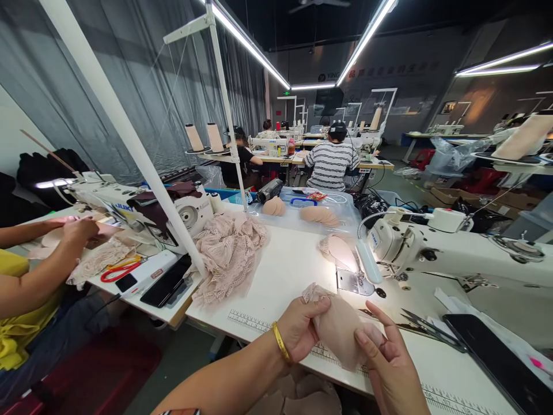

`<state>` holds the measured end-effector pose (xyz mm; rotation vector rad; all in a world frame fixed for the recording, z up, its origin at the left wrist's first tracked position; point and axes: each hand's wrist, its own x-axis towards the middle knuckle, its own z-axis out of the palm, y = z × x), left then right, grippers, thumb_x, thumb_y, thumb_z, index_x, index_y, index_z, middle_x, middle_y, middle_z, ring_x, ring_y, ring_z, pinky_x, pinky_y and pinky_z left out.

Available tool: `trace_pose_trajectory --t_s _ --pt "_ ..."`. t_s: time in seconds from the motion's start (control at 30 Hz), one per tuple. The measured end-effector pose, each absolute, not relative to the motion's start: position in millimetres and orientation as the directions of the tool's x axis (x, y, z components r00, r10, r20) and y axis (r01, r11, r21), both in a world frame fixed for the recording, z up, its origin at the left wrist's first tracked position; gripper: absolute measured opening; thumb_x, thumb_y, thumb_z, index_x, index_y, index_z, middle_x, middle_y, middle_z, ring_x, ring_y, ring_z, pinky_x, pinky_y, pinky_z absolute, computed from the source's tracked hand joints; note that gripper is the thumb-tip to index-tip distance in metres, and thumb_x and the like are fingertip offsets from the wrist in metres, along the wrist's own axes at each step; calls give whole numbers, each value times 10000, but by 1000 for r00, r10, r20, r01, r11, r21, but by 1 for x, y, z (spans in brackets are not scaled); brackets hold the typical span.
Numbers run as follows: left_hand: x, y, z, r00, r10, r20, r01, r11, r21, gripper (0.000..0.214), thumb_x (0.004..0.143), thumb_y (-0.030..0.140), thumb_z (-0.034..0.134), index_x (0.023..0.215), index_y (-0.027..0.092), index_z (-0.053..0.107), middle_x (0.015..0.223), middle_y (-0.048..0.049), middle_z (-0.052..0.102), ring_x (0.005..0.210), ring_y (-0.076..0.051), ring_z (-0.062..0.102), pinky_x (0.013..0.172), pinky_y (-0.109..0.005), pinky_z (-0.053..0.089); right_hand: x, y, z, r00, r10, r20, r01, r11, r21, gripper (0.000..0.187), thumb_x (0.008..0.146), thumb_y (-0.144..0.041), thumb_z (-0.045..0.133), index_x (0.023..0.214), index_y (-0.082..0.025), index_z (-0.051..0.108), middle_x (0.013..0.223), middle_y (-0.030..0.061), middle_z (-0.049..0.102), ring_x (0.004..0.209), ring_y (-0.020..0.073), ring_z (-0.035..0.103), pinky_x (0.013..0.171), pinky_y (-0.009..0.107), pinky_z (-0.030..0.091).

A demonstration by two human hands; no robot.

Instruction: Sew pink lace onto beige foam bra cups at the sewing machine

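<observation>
Both hands grip one beige bra cup (339, 334) above the near edge of the white bench (285, 271): the left hand (300, 329) pinches its lace-trimmed side, the right hand (391, 360) its other side. A sewing machine (436, 248) stands just beyond, with a lace pile (227, 251) to the left.

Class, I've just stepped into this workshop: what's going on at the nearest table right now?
A person at a white sewing table holds a beige padded cup piece in both hands, the left hand pinching its lace-edged top and the right hand gripping its lower side. A sewing machine stands just beyond, with a heap of lace fabric to the left. A co-worker in yellow handles fabric at the next machine.
</observation>
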<state>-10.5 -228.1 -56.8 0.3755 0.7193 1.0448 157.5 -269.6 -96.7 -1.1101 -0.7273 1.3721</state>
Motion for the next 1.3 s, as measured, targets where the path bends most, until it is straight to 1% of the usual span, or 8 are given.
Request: trace_pose_trajectory --t_s 0.1,0.2,0.47,0.8,0.9,1.0,1.17,1.3 --pt "-10 -227 -57 315 868 -383 -655 491 574 462 586 289 976 946 69 789 952 -144 759 864 -222 675 832 -331 551 160 -268 -96 124 970 -207 -380 -146 -913 965 679 -536 906 1503 -326 449 1079 38 762 932 244 720 823 364 584" --pt "-9 -225 -56 319 852 -414 -666 513 542 441 594 263 964 944 66 782 967 -138 755 866 -217 674 803 -321 553 162 -268 -97 118 969 -218 -374 -160 -914 986 675 -550 903 1512 -316 436 1051 36 774 922 255 728 803 371 592" --pt "-6 -222 -57 339 840 -424 -666 533 522 341 684 257 918 932 77 768 954 -124 754 843 -214 684 807 -322 545 167 -265 -101 122 973 -197 -384 -137 -913 903 689 -546 901 1455 -282 503 1071 59 788 919 281 747 756 382 616" --pt "-2 -217 -58 323 835 -445 -638 540 549 383 644 314 948 912 101 774 950 -107 757 851 -211 683 825 -318 538 173 -261 -106 142 968 -207 -400 -135 -907 922 662 -505 924 1454 -284 506 1174 79 765 926 276 746 796 408 619" --pt "1 -217 -53 320 849 -419 -623 522 582 470 565 322 988 923 98 781 961 -125 760 876 -237 682 817 -345 544 175 -260 -106 152 967 -205 -403 -129 -906 941 653 -496 927 1462 -273 501 1114 75 775 908 276 744 819 424 614" --pt "4 -216 -51 310 868 -388 -610 495 619 506 501 275 1011 909 80 785 940 -140 763 868 -247 685 830 -362 544 177 -259 -106 148 968 -202 -384 -132 -914 931 652 -520 921 1454 -289 508 1068 57 779 905 277 738 825 429 609" --pt "6 -210 -54 313 870 -380 -583 492 647 453 536 277 995 881 71 785 923 -156 761 877 -260 689 864 -381 540 171 -264 -98 103 983 -152 -356 -106 -928 948 705 -531 880 1510 -317 428 1013 54 769 915 266 728 844 421 583" --pt "-4 -205 -43 390 877 -280 -524 461 716 446 560 337 982 879 103 776 891 -115 745 861 -233 682 861 -349 527 177 -272 -96 25 997 -73 -204 -66 -977 1017 726 -558 836 1573 -300 336 965 57 748 865 243 719 845 404 566"
